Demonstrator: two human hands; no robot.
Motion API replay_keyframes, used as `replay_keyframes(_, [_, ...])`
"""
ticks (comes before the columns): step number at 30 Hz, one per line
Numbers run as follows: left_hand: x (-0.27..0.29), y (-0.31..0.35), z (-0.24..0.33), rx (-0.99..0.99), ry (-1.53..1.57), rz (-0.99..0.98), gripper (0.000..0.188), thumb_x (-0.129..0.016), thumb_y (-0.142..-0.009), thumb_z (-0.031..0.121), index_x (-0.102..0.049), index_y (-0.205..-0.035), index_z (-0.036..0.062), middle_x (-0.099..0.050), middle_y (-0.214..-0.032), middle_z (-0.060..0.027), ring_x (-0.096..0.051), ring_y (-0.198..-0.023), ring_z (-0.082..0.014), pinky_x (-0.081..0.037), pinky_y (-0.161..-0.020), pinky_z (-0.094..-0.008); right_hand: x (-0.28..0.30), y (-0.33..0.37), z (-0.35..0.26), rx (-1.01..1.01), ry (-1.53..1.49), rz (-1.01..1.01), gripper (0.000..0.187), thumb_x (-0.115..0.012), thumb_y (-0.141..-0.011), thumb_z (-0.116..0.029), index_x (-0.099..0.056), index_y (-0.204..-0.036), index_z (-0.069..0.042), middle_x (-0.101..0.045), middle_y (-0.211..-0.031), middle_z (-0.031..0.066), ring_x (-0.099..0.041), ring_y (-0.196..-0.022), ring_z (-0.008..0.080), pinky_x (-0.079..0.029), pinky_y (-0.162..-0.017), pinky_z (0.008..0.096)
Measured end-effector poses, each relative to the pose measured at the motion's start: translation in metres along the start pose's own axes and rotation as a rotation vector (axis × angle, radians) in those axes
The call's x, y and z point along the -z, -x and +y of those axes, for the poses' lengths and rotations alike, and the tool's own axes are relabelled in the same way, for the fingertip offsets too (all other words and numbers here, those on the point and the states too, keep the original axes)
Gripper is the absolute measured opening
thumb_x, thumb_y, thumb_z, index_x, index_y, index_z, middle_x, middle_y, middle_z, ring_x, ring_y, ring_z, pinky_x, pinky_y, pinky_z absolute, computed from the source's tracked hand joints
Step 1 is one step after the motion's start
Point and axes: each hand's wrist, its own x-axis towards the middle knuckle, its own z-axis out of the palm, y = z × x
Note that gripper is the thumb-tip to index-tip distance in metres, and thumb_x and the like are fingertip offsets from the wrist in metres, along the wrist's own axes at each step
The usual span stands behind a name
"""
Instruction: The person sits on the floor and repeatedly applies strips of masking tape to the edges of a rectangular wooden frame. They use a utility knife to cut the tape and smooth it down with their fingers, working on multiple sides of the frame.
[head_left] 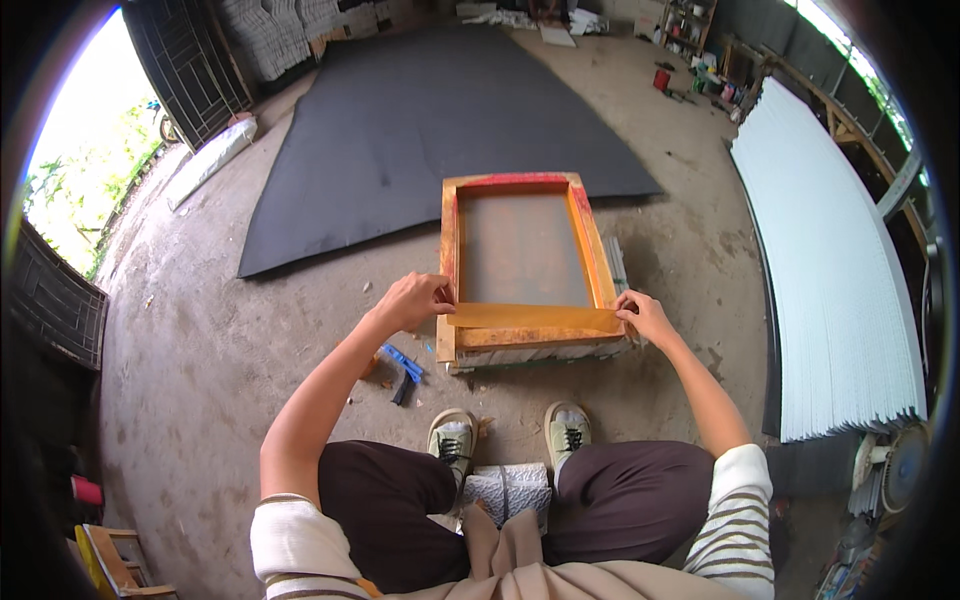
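Observation:
A wooden screen-printing frame (449, 232) with grey mesh (525, 245) lies on a low stack in front of my feet. Brown tape runs along its inner edges. Across its near side, a strip of brown packing tape (535, 318) is stretched between my two hands. My left hand (415, 300) pinches the strip's left end beside the near left corner. At the other end, by the near right corner, my right hand (642, 314) pinches it with thumb and fingers. Whether the strip touches the wood along its whole length I cannot tell.
A blue cutter (403, 362) lies on the floor left of the frame. Beyond stretches a large black sheet (400, 130). White corrugated sheets (830, 270) are stacked at the right. A wrapped silvery bundle (508, 492) sits between my feet. Paint tins (661, 79) stand far right.

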Motion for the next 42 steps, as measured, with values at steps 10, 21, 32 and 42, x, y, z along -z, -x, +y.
replay_keyframes(10, [0.060, 0.022, 0.042, -0.096, 0.165, 0.413, 0.021, -0.073, -0.076, 0.021, -0.066, -0.087, 0.0038, -0.070, -0.080, -0.0092, -0.066, -0.076, -0.0192, -0.049, -0.071, -0.0321, 0.089, 0.005, -0.087, 0.328, 0.241, 0.498, 0.016, -0.071, -0.077, -0.012, -0.062, -0.087, -0.005, -0.060, -0.068, 0.0020, -0.052, -0.066, 0.0144, -0.043, -0.064, 0.0291])
replay_keyframes(21, [0.059, 0.032, 0.030, -0.092, 0.317, 0.580, 0.024, -0.070, -0.082, 0.025, -0.066, -0.091, 0.0032, -0.068, -0.083, -0.0093, -0.064, -0.081, -0.0151, -0.050, -0.076, -0.0311, 0.081, 0.016, -0.111, 0.314, -0.163, 0.492, 0.003, -0.062, -0.084, -0.005, -0.061, -0.083, -0.003, -0.060, -0.074, 0.0000, -0.054, -0.070, 0.0066, -0.043, -0.065, 0.0227])
replay_keyframes(32, [0.049, 0.033, 0.021, -0.010, 0.401, 0.467, 0.024, -0.071, -0.082, 0.024, -0.068, -0.094, 0.0034, -0.069, -0.080, -0.0060, -0.063, -0.073, -0.0109, -0.048, -0.068, -0.0265, 0.073, 0.016, -0.106, 0.204, -0.292, 0.449, 0.009, -0.065, -0.082, -0.009, -0.064, -0.087, -0.001, -0.064, -0.077, 0.0020, -0.058, -0.073, 0.0092, -0.045, -0.071, 0.0255])
replay_keyframes(42, [0.039, 0.001, 0.001, 0.174, 0.316, 0.313, 0.023, -0.069, -0.083, 0.021, -0.070, -0.093, 0.0010, -0.071, -0.084, -0.0061, -0.065, -0.080, -0.0100, -0.049, -0.074, -0.0265, 0.075, -0.035, -0.070, -0.005, -0.004, 0.309, 0.014, -0.073, -0.068, -0.014, -0.072, -0.077, -0.003, -0.069, -0.072, 0.0107, -0.064, -0.068, 0.0164, -0.048, -0.068, 0.0308])
